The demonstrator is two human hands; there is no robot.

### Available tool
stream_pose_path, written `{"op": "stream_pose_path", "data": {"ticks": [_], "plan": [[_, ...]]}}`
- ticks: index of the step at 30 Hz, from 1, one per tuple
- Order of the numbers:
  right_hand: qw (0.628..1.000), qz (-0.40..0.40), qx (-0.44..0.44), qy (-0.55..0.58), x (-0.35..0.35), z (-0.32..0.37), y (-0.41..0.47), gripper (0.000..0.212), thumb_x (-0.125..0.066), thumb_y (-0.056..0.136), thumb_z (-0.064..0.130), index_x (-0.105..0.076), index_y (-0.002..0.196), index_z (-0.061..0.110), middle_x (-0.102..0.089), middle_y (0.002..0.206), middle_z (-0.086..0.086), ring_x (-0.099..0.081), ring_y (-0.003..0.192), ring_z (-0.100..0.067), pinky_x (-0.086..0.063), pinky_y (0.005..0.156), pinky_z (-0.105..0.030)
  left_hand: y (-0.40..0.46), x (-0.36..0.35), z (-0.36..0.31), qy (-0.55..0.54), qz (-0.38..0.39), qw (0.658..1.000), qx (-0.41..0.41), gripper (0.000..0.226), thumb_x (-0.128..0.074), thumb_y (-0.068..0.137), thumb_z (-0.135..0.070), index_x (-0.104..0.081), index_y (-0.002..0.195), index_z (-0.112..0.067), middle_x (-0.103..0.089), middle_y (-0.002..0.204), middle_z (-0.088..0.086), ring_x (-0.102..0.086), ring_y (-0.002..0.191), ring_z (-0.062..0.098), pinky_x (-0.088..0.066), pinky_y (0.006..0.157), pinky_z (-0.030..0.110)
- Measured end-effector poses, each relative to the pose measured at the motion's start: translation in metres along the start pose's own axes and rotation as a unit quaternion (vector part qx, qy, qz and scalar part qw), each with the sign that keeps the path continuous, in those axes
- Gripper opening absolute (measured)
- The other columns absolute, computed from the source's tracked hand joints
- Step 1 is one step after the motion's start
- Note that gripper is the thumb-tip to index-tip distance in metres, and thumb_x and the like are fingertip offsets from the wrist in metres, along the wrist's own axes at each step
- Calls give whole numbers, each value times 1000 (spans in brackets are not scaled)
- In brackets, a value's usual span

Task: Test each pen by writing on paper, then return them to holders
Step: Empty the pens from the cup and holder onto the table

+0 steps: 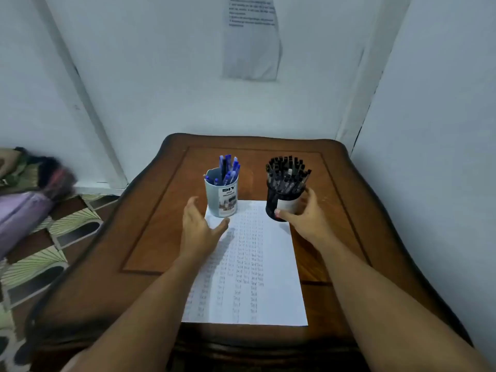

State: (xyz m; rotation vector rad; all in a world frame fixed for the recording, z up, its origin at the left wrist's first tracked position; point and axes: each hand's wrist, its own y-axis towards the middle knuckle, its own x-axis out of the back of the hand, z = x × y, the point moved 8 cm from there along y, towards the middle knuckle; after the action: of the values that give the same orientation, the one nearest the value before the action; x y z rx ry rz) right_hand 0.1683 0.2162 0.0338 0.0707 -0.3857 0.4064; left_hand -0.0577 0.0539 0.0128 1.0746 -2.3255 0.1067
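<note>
gripping the black mesh holder (284,202) with the right hand (303,217): thumb on the near side at its base, fingers wrapped around the far right side, closed on it. crammed with black pens (288,171), caps up, fanned a little toward the right. standing on the far right corner of the paper (249,264), base partly over the sheet's edge, partly on the wooden table (150,210).

left of that holder, well apart from it, a pale blue holder (222,197) with a printed label, upright on the far left corner of the same sheet. holding blue pens (228,169), fewer and looser than the black ones, leaning different ways.

reaching toward the blue holder with the left hand (200,226): fingers spread, palm turned inward, thumb up, empty. just beside the holder's near left side; cannot tell whether any fingertip touches it. casting a shadow on the sheet.

lying lengthwise toward the near edge of the table, nearer than the black holder, covered in columns of small repeated handwritten words, too blurred to read with certainty.

beyond the black holder, a white wall with a printed notice (251,38) taped up high. far left of it, off the table, patterned floor tiles (61,229) and a blurred heap of cloth and bags (29,189).
</note>
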Motion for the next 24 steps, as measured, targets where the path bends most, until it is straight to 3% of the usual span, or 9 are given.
{"op": "stream_pose_path", "data": {"ticks": [7,11,15,18,21,24], "plan": [[999,-32,10,4,-13,-9,25,91,-89,74,27,-35,146,15,-51,146,-3,-50,132,-23,-41,99,-31,30,-13,22,93,-5,996,15,87,-78,74,-56,-42,141,-12,-54,138,6,-49,127,26,-40,106,50],[999,-41,10,25,-19,-15,32,96,-91,70,25,-33,146,19,-51,146,-2,-51,132,-23,-45,106,-40,46,-22,22,83,-18,996,23,92,-70,66,-76,-44,136,-23,-60,132,-5,-48,128,22,-30,109,49],[997,-65,26,43,-26,-23,30,91,-90,71,17,-34,144,19,-54,132,6,-54,119,-15,-47,96,-31,48,-26,12,75,-27,996,36,80,-75,69,-68,-47,132,-28,-57,120,-11,-33,132,23,-21,102,43],[996,-69,38,30,-28,-25,34,88,-90,72,18,-35,141,21,-52,125,11,-53,114,-11,-49,102,-38,51,-24,12,51,-41,997,36,69,-80,70,-56,-51,126,-27,-52,109,-15,-35,128,20,-21,97,39],[997,-68,34,29,-28,-29,36,88,-90,72,19,-34,141,23,-52,123,13,-53,114,-11,-49,102,-41,54,-12,29,-17,-65,995,68,72,-86,66,-49,-53,125,-23,-57,111,-11,-48,124,23,-37,106,45],[997,-63,27,28,-28,-31,35,89,-89,73,19,-33,141,23,-53,124,11,-56,116,-14,-49,102,-41,54,3,41,-59,-77,991,89,82,-88,59,-49,-51,128,-22,-63,117,-4,-55,119,27,-50,98,49]]}}
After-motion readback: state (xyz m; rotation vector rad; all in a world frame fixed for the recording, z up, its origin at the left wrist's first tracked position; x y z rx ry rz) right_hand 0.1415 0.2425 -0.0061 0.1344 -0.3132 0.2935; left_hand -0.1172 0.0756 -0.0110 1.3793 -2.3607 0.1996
